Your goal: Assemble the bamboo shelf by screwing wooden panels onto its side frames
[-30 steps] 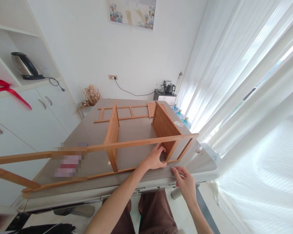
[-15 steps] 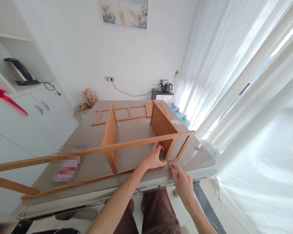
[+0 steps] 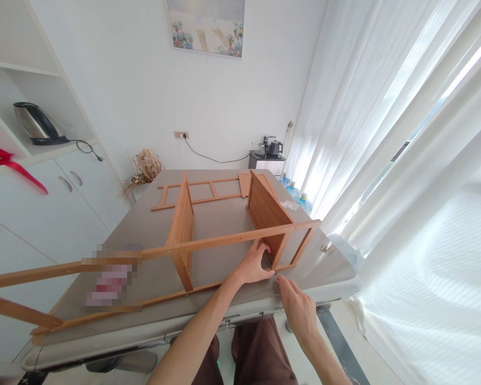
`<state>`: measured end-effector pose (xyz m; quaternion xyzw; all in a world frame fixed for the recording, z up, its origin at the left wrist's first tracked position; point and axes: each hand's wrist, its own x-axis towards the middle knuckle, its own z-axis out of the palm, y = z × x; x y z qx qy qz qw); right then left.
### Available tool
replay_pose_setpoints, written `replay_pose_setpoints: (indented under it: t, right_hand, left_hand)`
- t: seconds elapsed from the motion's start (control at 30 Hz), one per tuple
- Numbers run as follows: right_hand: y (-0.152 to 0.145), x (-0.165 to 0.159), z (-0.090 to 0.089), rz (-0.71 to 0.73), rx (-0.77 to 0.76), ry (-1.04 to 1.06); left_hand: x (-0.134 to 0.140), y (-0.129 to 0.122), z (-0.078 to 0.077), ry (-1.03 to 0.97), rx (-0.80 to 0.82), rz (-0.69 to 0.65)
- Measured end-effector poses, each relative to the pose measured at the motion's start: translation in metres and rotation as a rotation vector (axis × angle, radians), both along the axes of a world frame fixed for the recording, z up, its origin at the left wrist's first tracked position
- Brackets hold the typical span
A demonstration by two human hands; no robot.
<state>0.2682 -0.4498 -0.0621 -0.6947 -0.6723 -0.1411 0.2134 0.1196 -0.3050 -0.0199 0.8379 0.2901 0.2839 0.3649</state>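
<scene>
Beside the near lower rail (image 3: 206, 287) of the wooden frame (image 3: 232, 238), the right hand (image 3: 299, 305) has its fingers pinched together on a small metal piece (image 3: 276, 274), too tiny to identify. The left hand (image 3: 256, 266) spreads thumb and fingers apart around the joint below the upright panel (image 3: 268, 200), probably to steady it; whether they grip, I cannot tell. The wooden frame lies sideways on the worktop (image 3: 220, 216), likely to bring this joint within reach. Loose metal hardware (image 3: 326, 249) sits off rightward, perhaps to stay handy; a ladder-like frame (image 3: 212, 189) lies flat beyond.
</scene>
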Motion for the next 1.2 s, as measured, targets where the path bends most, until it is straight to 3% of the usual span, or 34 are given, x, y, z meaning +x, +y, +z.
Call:
replay_pose_setpoints:
  t: [0.43,0.6,0.83,1.2]
  right_hand:
    - [0.001,0.003,-0.003,-0.030,0.037,0.029]
    - [-0.002,0.002,-0.004,-0.051,0.045,0.193]
    - [-0.001,0.008,-0.005,-0.068,-0.060,0.479]
    - [0.001,0.014,0.003,-0.042,-0.132,0.751]
  left_hand:
    - [0.001,0.007,-0.006,-0.013,-0.044,-0.019]
    - [0.000,0.009,-0.009,-0.018,-0.073,-0.046]
    - [0.001,0.014,-0.008,0.073,-0.182,-0.070]
    - [0.008,0.009,-0.013,0.008,-0.123,0.019]
